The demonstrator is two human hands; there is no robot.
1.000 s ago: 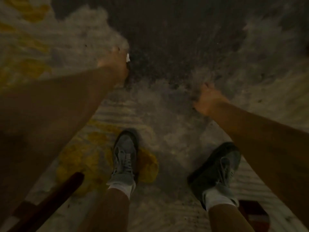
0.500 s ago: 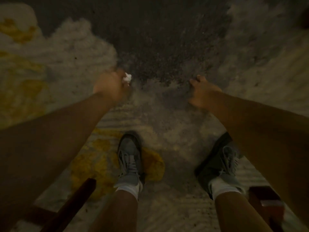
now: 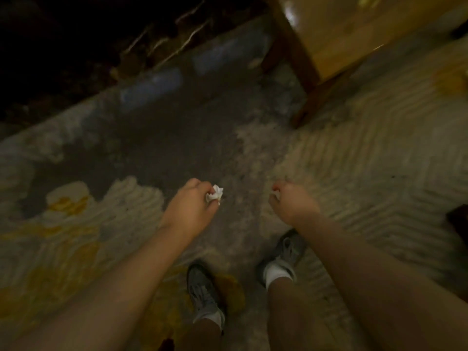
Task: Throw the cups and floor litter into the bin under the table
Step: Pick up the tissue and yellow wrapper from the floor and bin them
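Note:
My left hand (image 3: 192,206) is closed around a crumpled white paper scrap (image 3: 214,195) that sticks out past the fingers. My right hand (image 3: 291,203) is also curled shut, with a small white scrap (image 3: 275,194) showing at its fingertips. Both hands hang over the patterned carpet (image 3: 354,160), in front of my two grey shoes (image 3: 205,297). No bin and no cups are in view.
A wooden table (image 3: 342,29) with a dark leg (image 3: 296,59) stands at the upper right. Beyond the carpet's far edge, at the upper left, lies dark ground with twigs (image 3: 157,41). A dark object (image 3: 459,221) pokes in at the right edge.
I have straightened up from the floor and the view has swung up, bringing the table into sight. Both hands have lifted off the carpet, each closed on white paper.

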